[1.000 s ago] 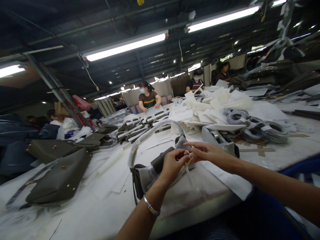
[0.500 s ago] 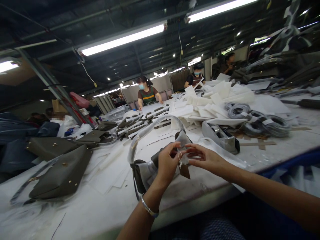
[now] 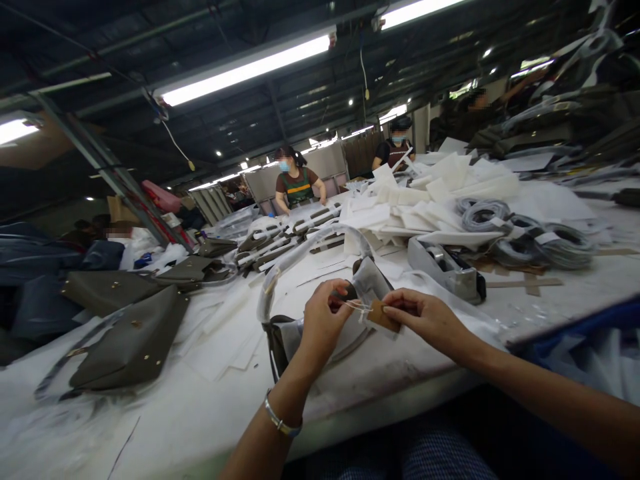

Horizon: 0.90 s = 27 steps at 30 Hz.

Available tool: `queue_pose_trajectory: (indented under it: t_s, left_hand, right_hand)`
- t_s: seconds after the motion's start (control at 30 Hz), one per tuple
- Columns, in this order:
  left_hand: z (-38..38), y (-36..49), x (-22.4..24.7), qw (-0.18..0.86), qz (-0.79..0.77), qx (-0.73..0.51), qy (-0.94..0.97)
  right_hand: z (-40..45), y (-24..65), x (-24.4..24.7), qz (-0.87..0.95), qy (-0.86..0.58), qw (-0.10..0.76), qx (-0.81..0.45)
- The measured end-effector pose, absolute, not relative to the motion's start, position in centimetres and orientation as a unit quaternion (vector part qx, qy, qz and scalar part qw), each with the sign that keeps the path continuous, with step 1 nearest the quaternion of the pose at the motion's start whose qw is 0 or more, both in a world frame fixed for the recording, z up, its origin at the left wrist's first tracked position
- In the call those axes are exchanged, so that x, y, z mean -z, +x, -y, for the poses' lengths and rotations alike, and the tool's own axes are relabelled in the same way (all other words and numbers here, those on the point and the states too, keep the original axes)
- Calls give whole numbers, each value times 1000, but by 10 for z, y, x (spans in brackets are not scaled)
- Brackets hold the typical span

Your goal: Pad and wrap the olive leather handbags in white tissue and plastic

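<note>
My right hand pinches a brown hang tag, which seems to have a small clear plastic piece behind it. A thin white string runs from the tag to my left hand, whose thumb and fingers are closed on it. Just beneath both hands lies a handbag in dark olive and grey, partly hidden by my left hand and forearm. Its strap, wrapped in clear plastic, arches up behind my hands.
Olive handbags lie at the left. White foam sheets are heaped beyond my hands, beside coiled grey straps. A tape dispenser stands to the right on the white table. A co-worker is across the table.
My right hand has gone from open fingers near the tag to pinching it. The tag has swung up to the right, and the string now stretches between my hands.
</note>
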State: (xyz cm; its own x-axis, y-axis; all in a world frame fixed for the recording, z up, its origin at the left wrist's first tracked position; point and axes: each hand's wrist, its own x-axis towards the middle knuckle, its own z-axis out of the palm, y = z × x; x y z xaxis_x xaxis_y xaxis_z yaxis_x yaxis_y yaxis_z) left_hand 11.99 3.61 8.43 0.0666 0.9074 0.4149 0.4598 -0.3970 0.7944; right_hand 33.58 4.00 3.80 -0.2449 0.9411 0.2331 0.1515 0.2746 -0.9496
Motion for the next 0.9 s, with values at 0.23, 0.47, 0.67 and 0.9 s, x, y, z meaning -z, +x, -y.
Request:
queue_pose_trajectory:
  t_s: [0.23, 0.47, 0.67, 0.9]
  left_hand:
    - [-32, 105, -88, 196, -476, -412, 752]
    - [-20, 116, -95, 339, -430, -362, 754]
    - [-16, 129, -88, 530, -405, -382, 640]
    - [-18, 121, -99, 384, -426, -332, 749]
  right_hand:
    - [-35, 351, -67, 714, -451, 472, -252]
    - [-29, 345, -83, 721, -464, 438, -270]
    - [-31, 339, -76, 698, -432, 428, -378]
    - [-29, 336, -76, 667, -408, 430, -452]
